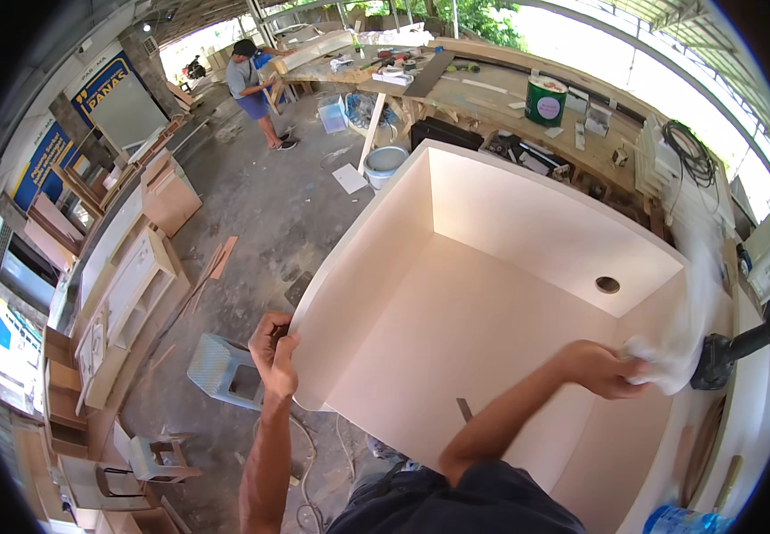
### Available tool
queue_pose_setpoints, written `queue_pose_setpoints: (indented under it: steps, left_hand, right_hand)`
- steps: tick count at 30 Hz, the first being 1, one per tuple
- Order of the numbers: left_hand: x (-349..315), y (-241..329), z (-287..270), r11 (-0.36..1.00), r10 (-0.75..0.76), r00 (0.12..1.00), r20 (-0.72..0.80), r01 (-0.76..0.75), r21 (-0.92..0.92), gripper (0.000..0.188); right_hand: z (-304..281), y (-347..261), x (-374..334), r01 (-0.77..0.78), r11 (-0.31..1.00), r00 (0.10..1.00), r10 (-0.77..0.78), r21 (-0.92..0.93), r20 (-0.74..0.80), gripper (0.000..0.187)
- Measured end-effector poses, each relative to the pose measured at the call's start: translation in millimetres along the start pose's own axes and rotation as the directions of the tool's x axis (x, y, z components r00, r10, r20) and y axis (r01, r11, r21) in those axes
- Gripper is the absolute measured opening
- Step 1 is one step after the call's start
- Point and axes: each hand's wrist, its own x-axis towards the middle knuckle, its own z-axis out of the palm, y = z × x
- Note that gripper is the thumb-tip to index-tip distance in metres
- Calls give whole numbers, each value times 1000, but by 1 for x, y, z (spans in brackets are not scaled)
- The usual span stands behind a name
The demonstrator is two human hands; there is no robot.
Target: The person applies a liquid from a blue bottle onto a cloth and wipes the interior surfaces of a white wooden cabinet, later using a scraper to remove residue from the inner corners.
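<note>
A large open cabinet box [483, 311], white to pale cream inside, stands in front of me, with a round hole in its far wall. My left hand [274, 356] is closed around the near left corner of its side panel, thumb on the inner side. Over the box's right side reaches my right hand [603, 369], its fingers closed on a white cloth [669, 360]. The cloth is smeared by motion, so its shape and exact material are hard to make out. A short dark strip [464, 409] lies on the box's inner surface beside my right forearm.
Behind the box runs a long workbench [483, 98] with a green can [546, 100] and tools. A blue stool [225, 369] stands left, near unfinished cabinets [136, 294]. Cables lie on the floor below. Another person [251, 93] works at the bench's far end.
</note>
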Motion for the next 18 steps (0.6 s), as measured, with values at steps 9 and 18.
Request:
queue_pose_setpoints:
  steps: [9,18]
  left_hand:
    - [-7,-5,-10,999,11,1000,-9,-10,54,18]
    - [-8,-9,-6,998,-57,998,31,57,-1,18]
  right_hand:
    - [-49,33,-36,-434,885,360,343,-170,867,29]
    - [-94,126,-167,-315,920,-770,-105,-232,629,16]
